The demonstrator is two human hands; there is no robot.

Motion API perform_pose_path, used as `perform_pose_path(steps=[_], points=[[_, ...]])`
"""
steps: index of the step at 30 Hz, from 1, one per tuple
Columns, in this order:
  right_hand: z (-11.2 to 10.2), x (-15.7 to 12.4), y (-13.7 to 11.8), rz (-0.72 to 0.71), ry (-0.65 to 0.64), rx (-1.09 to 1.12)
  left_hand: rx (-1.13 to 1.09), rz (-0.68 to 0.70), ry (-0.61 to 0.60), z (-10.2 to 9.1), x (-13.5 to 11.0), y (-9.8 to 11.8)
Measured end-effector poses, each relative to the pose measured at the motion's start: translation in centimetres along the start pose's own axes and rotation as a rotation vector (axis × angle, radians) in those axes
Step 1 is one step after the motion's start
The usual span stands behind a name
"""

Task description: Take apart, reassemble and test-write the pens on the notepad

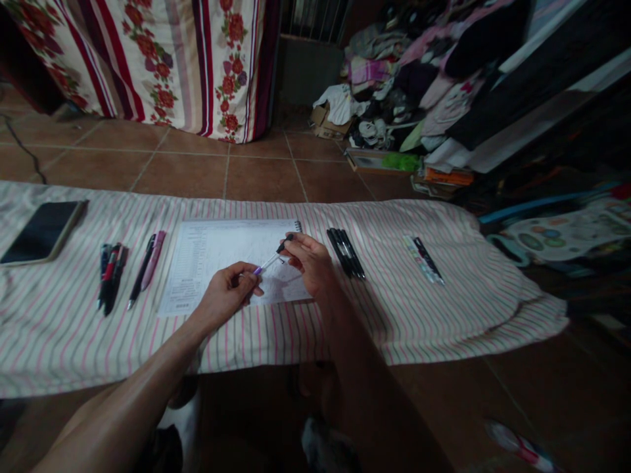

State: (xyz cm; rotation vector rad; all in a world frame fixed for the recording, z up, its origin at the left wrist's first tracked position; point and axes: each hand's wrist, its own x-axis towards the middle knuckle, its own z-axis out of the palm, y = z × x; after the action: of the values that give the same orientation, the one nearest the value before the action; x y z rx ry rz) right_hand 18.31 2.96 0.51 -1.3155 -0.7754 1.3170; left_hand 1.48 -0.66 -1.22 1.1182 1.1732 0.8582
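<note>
Two hands on one pen [269, 263]: left hand [225, 297] and right hand [306, 261] pinch it, fingers narrow, above a paper form [207, 263]. Pen light, stiff, likely slick; best gripped at the barrel.

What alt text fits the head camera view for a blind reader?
A left hand and a right hand hold a slim purple-tipped pen above a printed form on a striped cloth, with more pens on both sides and a phone at left.
</note>
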Motion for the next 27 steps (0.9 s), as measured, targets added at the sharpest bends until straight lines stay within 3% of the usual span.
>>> perform_pose_path(steps=[27], points=[[0.03, -0.05, -0.06, 0.010, -0.025, -0.035, 0.023, 0.008, 0.008, -0.06, 0.10, -0.24]])
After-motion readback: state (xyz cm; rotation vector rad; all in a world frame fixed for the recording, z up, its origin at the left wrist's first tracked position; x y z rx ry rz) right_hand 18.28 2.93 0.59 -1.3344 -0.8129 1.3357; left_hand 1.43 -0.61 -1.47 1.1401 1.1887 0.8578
